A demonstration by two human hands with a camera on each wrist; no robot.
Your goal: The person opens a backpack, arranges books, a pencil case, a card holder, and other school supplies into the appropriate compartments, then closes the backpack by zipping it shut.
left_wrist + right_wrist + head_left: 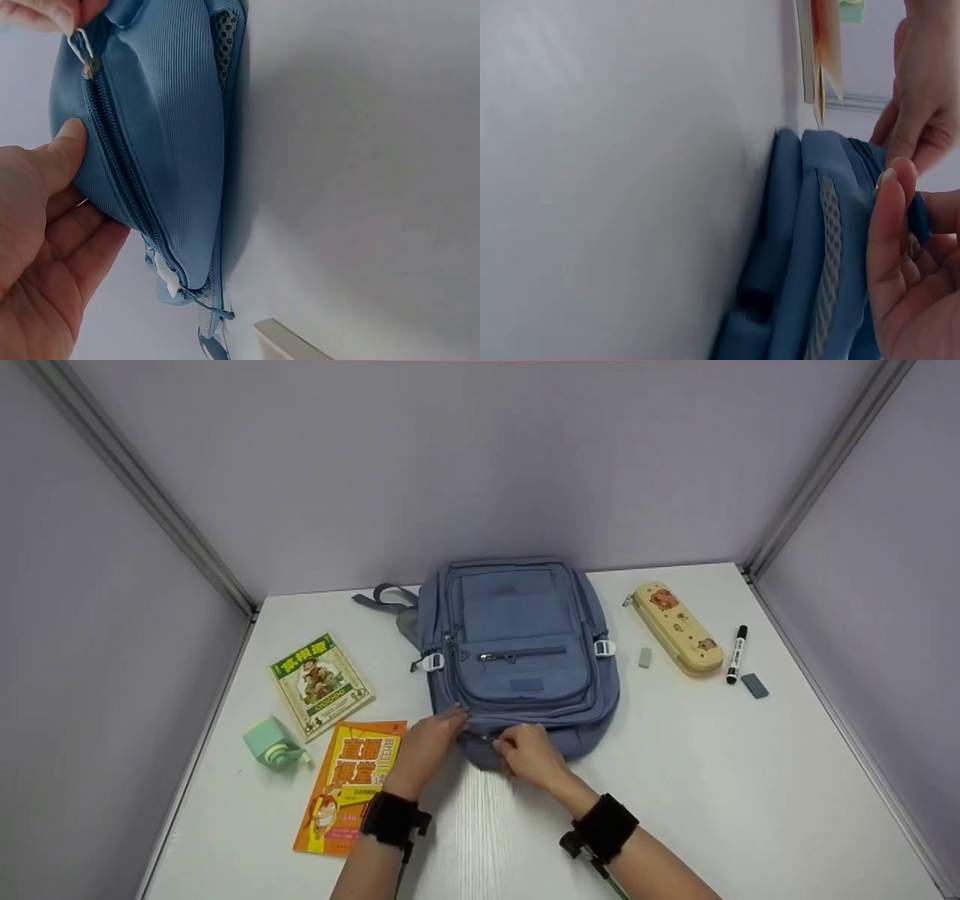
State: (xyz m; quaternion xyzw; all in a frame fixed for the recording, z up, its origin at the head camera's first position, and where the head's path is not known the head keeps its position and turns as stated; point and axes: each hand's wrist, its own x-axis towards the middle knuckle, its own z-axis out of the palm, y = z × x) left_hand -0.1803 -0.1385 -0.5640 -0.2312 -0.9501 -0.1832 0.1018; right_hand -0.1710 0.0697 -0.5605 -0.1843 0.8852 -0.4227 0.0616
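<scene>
R hand (531, 751) pinches the zip pull (79, 46) btwn thumb & fingers, per my L wrist cam. L hand (435, 739) grips fabric next to the zip (120, 157), thumb on top, other fingers behind. Blue backpack (510, 615) lies ctr of my head view, hands at its bottom edge. Left side of frame: green-edged book (322, 686), orange book (349, 787) partly under L arm, mint bottle (268, 741). Right side: yellow pencil case (679, 630), grey eraser (645, 658), marker (737, 655), dk block (754, 685).
</scene>
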